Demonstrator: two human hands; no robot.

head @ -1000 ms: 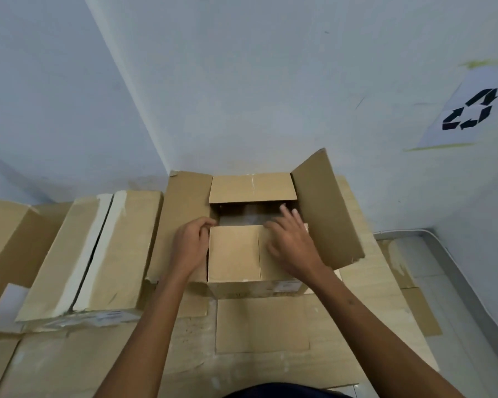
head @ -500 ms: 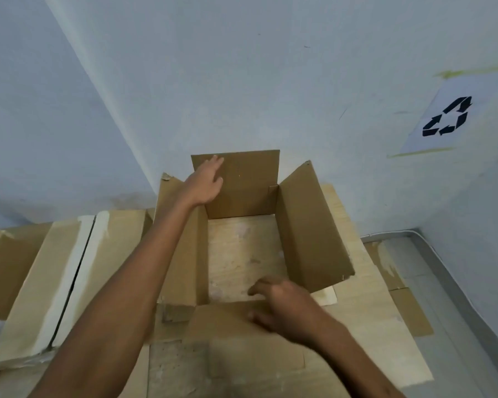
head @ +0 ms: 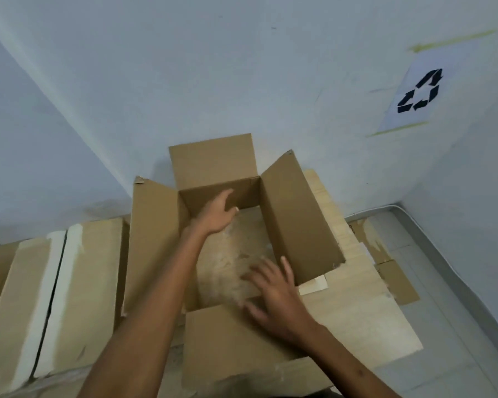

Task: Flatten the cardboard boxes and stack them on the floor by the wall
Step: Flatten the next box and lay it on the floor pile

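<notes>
Just matte brown corrugated box [head: 299,225], flaps splayed.

Open brown box [head: 299,219] in the centre: plain matt cardboard, corners slightly frayed. Beneath it, a pale board [head: 357,311] showing dull wood grain. At nine o'clock, a closed tan cardboard box [head: 98,268] striped with off-white tape. At two o'clock, a white paper sign [head: 414,93] on the matt painted wall [head: 242,67].

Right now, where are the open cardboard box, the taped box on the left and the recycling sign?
open cardboard box [head: 299,219]: head view, inner face of its right side.
taped box [head: 92,282]: head view, top panel, right of the tape seam.
recycling sign [head: 419,91]: head view, middle of the paper sheet.
</notes>
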